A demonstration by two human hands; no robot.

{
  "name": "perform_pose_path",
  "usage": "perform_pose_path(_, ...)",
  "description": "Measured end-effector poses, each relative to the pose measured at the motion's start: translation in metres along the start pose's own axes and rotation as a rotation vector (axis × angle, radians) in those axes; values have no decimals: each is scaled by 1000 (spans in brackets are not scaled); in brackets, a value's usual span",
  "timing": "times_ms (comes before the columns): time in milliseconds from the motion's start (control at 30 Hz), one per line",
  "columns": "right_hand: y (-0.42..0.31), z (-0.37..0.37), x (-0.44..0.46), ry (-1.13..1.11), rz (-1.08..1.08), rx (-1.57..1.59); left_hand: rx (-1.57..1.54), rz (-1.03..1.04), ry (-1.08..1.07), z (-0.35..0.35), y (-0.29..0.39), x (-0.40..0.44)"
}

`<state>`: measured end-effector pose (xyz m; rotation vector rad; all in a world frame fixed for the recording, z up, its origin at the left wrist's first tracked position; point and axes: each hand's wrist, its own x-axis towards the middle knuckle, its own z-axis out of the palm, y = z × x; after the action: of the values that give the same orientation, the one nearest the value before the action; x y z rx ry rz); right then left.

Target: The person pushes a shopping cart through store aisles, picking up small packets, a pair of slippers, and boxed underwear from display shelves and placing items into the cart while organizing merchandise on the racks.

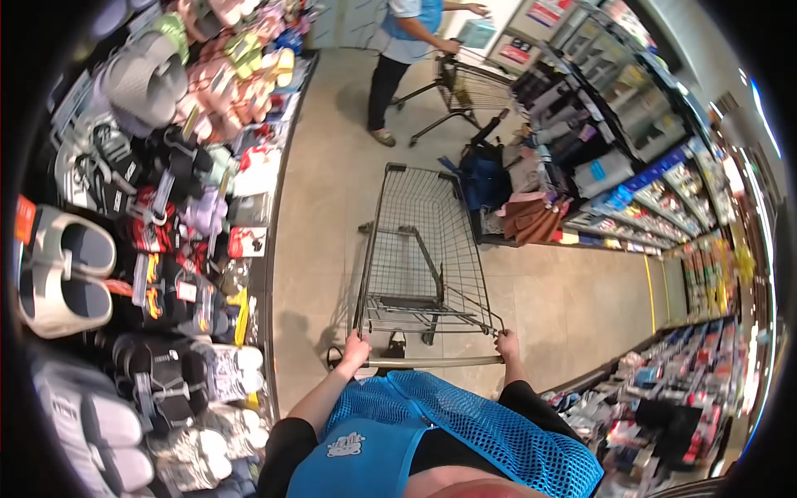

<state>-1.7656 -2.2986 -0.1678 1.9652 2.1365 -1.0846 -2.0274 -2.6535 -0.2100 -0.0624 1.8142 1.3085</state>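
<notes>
A wire shopping cart [404,300] stands in front of me, with nothing visible in its basket. Its handle bar [432,362] runs across just ahead of my body. My left hand [357,349] is closed around the left rear corner of the cart's frame. On the other side, my right hand [507,343] grips the right rear corner. My shoes show partly beneath the cart, near the handle.
Shelves of slippers and sandals [70,270] line the left side. Ahead, a person in a blue vest [423,21] stands at another cart [473,87]. Clothing racks [531,212] and a dark blue bag [486,174] lie to the right. Packaged goods [664,386] fill the lower right shelves.
</notes>
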Motion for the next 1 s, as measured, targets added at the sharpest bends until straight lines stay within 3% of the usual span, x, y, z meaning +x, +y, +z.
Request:
perform_pose_path(100,29,10,-34,33,72,106,93,67,11,-7,-15,23)
perform_pose_path(200,55,21,-55,57,146,182,195,19,-105,-19,23,12)
perform_pose_path(400,107,40,-100,129,257,237,371,123,-237,-17,21,42)
perform_pose_path(600,96,33,-166,213,380,259,479,149,-453,0,32,60)
perform_pose_path(700,115,38,-174,217,486,250,528,150,-497,11,44,58)
perform_pose_path(767,115,41,-191,278,445,273,559,169,-504,21,27,74)
perform_pose_path(833,123,43,-199,279,485,281,473,280,-476,29,18,80)
perform_pose_path(967,117,43,-219,282,562,308,490,171,-673,36,28,86)
perform_pose_path(1000,123,46,-218,291,554,375,446,185,-611,39,22,89)
